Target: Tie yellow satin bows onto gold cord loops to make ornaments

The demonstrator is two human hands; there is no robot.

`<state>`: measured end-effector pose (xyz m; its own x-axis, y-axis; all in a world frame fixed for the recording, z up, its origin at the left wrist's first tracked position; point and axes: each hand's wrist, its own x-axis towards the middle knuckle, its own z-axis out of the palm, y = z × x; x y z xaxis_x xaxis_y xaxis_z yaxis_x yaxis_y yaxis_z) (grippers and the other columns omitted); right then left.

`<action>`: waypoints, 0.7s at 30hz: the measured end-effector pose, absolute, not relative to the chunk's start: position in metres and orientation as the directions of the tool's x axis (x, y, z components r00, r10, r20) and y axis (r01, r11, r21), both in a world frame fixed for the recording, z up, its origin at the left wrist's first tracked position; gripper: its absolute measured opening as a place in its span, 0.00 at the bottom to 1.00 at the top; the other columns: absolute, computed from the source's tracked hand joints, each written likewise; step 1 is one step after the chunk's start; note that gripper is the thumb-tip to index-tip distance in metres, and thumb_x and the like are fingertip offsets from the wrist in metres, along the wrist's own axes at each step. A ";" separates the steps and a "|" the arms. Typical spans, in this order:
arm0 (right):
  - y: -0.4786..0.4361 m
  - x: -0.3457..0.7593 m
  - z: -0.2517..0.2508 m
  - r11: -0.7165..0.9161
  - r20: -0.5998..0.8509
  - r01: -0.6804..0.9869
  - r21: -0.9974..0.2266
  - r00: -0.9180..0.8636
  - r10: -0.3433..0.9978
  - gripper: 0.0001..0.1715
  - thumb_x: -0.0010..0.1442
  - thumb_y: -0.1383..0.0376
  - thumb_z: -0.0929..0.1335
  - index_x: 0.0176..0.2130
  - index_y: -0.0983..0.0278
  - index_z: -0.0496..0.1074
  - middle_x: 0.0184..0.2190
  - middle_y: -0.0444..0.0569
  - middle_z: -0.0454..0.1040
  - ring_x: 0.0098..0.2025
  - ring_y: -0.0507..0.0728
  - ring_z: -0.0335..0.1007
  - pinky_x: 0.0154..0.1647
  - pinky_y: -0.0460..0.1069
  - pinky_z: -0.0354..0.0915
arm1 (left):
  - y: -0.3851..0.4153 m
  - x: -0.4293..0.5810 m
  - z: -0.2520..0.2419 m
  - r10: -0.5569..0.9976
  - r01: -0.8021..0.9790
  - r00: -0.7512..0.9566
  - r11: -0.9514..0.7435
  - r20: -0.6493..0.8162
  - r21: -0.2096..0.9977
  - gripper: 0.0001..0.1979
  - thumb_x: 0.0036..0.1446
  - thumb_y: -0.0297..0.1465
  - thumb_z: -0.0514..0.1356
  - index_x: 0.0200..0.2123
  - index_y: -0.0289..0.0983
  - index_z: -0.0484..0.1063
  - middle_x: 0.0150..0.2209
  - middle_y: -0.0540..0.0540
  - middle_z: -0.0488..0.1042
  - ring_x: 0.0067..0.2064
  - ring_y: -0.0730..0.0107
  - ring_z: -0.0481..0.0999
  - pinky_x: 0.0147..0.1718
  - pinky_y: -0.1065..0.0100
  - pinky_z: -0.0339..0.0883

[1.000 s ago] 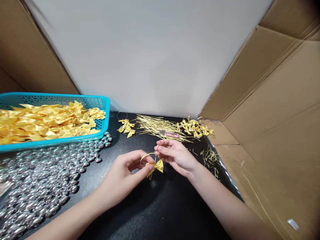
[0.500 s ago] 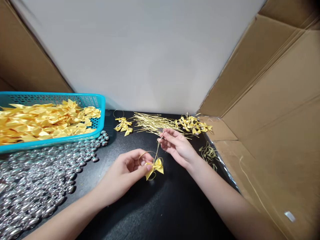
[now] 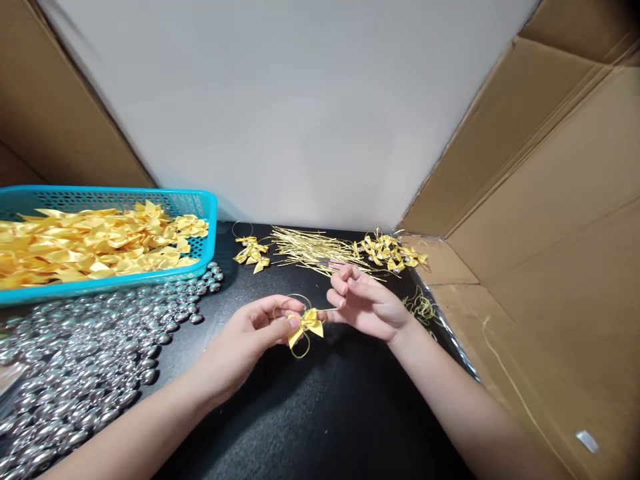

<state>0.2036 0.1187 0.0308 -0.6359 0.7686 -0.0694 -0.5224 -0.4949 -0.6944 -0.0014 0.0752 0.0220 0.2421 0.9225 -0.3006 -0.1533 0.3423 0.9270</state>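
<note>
In the middle of the view my left hand point(image 3: 263, 327) pinches a yellow ribbon bow point(image 3: 311, 323) between thumb and fingers. Thin gold cord point(image 3: 301, 357) loops out above and below the bow. A short stretch of cord runs from the bow to my right hand point(image 3: 367, 300), whose fingers are curled around its end. One lower finger of that hand reaches toward the bow's right side. Exactly how the cord lies among the right fingers is partly hidden.
A blue basket point(image 3: 213, 230) of yellow bows stands left, behind many silver beads point(image 3: 100, 367). Cut gold cords point(image 3: 315, 250) lie at the back between small piles of finished-looking bows point(image 3: 253, 253) and beaded bows point(image 3: 390, 252). Tangled cord point(image 3: 420, 307) lies right, by cardboard walls point(image 3: 560, 200).
My right hand has come down, its fingers curling more, and one finger now reaches near the bow. The cord stretch has swung from upright to nearly level. My left hand keeps the bow.
</note>
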 end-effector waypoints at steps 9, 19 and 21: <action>0.114 0.202 0.035 -0.479 -0.029 -0.476 -0.738 -0.686 0.727 0.13 0.51 0.62 0.77 0.33 0.61 0.71 0.27 0.39 0.69 0.28 0.48 0.66 0.29 0.45 0.73 | 0.074 0.001 0.024 0.867 -0.338 0.281 0.490 -0.411 0.803 0.12 0.43 0.31 0.73 0.32 0.35 0.78 0.30 0.49 0.76 0.32 0.74 0.73 0.37 0.71 0.67; 0.105 0.200 0.058 -0.299 -0.095 -0.312 -0.902 -0.532 0.841 0.11 0.50 0.62 0.77 0.31 0.63 0.75 0.27 0.42 0.76 0.29 0.48 0.73 0.29 0.44 0.75 | 0.071 0.002 0.025 0.983 0.098 0.145 0.100 -0.114 0.990 0.09 0.52 0.35 0.65 0.34 0.36 0.77 0.32 0.46 0.78 0.34 0.65 0.75 0.34 0.67 0.66; 0.104 0.200 0.063 -0.208 -0.067 -0.274 -0.939 -0.449 0.891 0.10 0.49 0.62 0.77 0.31 0.62 0.77 0.28 0.43 0.78 0.30 0.49 0.76 0.30 0.43 0.74 | 0.070 0.002 0.025 0.986 0.164 0.157 0.021 -0.048 0.986 0.09 0.54 0.35 0.63 0.35 0.37 0.78 0.34 0.45 0.79 0.36 0.63 0.76 0.35 0.67 0.67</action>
<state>0.2000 0.1042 0.0632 -0.4486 0.8912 -0.0668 -0.2740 -0.2083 -0.9389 0.0017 0.0701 0.0254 0.1568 0.9865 -0.0476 0.1641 0.0215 0.9862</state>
